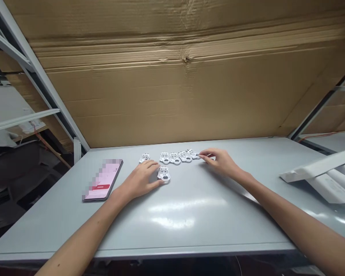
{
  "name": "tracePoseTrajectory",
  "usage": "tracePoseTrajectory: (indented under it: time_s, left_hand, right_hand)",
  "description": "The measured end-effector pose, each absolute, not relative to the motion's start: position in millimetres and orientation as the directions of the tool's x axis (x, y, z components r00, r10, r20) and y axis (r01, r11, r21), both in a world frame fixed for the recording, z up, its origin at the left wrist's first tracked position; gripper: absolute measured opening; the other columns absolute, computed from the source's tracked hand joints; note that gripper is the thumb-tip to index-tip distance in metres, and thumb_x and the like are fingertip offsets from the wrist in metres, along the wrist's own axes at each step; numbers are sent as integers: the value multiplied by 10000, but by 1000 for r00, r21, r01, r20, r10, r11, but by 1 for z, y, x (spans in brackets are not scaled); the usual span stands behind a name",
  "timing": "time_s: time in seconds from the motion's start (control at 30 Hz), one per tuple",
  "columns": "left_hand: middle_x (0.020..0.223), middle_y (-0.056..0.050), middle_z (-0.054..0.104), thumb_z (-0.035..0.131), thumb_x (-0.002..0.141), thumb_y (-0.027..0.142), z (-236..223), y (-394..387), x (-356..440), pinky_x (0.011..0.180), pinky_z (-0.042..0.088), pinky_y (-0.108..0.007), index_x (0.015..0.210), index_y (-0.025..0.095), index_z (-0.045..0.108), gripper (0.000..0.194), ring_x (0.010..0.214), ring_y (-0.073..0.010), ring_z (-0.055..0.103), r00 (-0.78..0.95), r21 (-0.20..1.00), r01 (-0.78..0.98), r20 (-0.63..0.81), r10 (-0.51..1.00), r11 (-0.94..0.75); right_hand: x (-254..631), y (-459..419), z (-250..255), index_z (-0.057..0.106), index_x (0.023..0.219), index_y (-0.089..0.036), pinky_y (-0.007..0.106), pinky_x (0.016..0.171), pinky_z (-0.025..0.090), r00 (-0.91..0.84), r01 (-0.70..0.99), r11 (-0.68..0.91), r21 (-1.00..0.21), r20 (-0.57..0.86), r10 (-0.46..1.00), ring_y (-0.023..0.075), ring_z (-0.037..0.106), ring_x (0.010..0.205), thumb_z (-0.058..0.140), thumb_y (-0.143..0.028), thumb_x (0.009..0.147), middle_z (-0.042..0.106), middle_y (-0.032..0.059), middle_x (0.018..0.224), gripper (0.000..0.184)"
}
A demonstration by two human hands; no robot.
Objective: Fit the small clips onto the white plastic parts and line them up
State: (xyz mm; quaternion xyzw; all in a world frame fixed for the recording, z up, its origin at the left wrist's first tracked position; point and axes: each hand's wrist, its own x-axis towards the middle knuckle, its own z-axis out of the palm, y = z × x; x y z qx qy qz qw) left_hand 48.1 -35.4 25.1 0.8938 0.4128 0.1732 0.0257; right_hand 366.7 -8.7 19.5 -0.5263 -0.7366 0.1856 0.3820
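L hand (pixel 140 179): is held open, flat on grey table (pixel 189 230); lone white plastic part (pixel 164 174) is touched by fingertips.
R hand (pixel 220 161): is curled at end of row of white plastic parts (pixel 179 156); grip can't be told.
Handling: parts look light, thin, stiff, maybe slippery; best taken by edges or round hole.
Rest: phone (pixel 102 180) is laid left; cardboard sheet (pixel 172 88) is stood behind.
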Motion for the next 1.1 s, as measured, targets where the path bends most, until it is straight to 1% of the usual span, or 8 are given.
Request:
tracePoseTrajectory:
  time_s: [0.13,0.23,0.33,0.5,0.67,0.77,0.93,1.1]
  left_hand:
    - [1271,-105,608,565,930,454,22,-37,51,1022,444,-431,1179,213,627,352,1213,-291,535,609,171,721,306,732,-672]
    - [1233,-98,630,547,947,418,19,-38,56,995,462,-407,1206,219,614,334,1171,-274,564,620,177,706,313,720,-685]
    - [1227,-96,639,552,945,405,18,-39,59,963,484,-400,1222,219,607,337,1131,-268,591,615,185,704,326,718,-686]
    - [1225,-98,649,567,936,341,23,-40,56,964,490,-393,1170,207,656,284,1121,-253,610,642,216,641,376,669,-737]
    - [1332,-88,606,563,949,343,28,-43,55,1048,432,-408,1174,224,680,280,1232,-261,557,753,198,550,302,584,-811]
    - [1474,-99,478,570,945,404,29,-48,57,1133,329,-466,1320,230,597,414,1367,-302,422,781,181,567,195,594,-804]
    - [1614,-81,156,505,953,520,28,-55,65,1192,167,-518,1523,243,325,658,1486,-315,138,788,209,598,25,615,-774]
    - [1611,-120,153,475,968,515,32,-56,65,1194,182,-496,1534,178,294,683,1489,-302,126,769,198,625,12,639,-756]
  right_hand:
    - [347,-20,21,695,862,-198,417,825,533,-216,457,340,-822,269,939,265,669,907,570,-505,881,728,90,960,332]
    - [335,-26,19,700,928,-177,427,870,552,-308,238,219,-946,141,941,270,683,973,621,-512,863,726,107,996,350]
    - [331,-29,16,697,1008,-153,444,940,549,-383,74,89,-993,54,922,272,682,1035,680,-464,847,718,135,1066,350]
    - [333,-31,16,639,1185,-147,461,1045,503,-436,-46,-107,-993,-77,897,256,681,1074,679,-315,882,707,149,1156,349]
    - [337,-31,22,652,1151,-146,371,1144,404,-442,-175,-254,-951,-155,883,223,615,1202,687,-169,863,677,128,1239,291]
    - [336,-31,24,680,1086,-157,346,1156,376,-434,-247,-282,-927,-154,888,211,595,1229,670,-101,851,664,109,1268,241]
    - [335,-30,21,699,1047,-167,346,1157,362,-426,-252,-305,-919,-178,887,196,623,1192,646,-88,865,706,84,1191,205]
    - [334,-29,15,675,1100,-129,338,1134,402,-427,-228,-314,-922,-195,883,208,644,1160,640,-125,885,694,131,1197,218]
